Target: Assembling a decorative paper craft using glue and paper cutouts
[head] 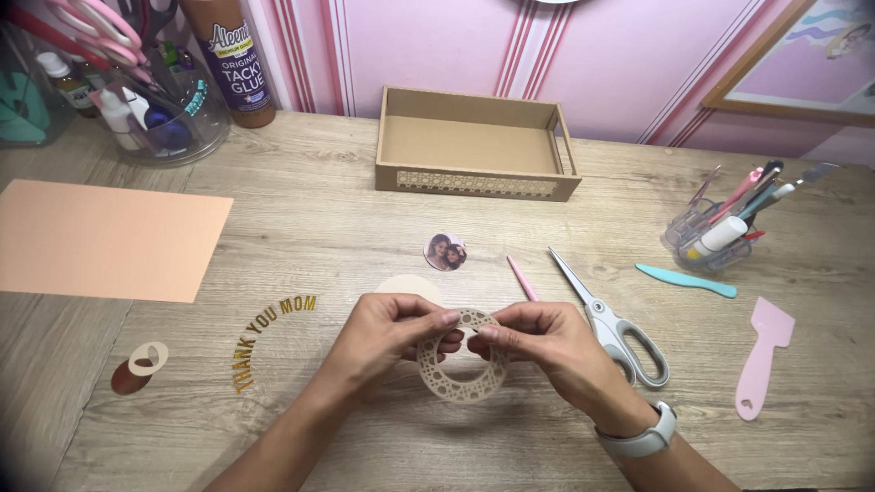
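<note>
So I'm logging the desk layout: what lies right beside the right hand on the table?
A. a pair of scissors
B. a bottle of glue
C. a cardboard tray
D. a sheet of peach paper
A: the scissors with grey handles lie just next to the right hand, which grips the lacy ring.

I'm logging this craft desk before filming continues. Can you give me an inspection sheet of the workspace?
Surface: pale wood-grain table.
Job's things: cream lattice ring, held above the table.
Clutter: scissors, round photo, peach paper sheet, cardboard tray, glue bottle, pink scraper, pen holder.
Hands: left hand and right hand both pinch the ring's top.
Cables: nothing seen.
Surroundings: pink striped wall.
</note>
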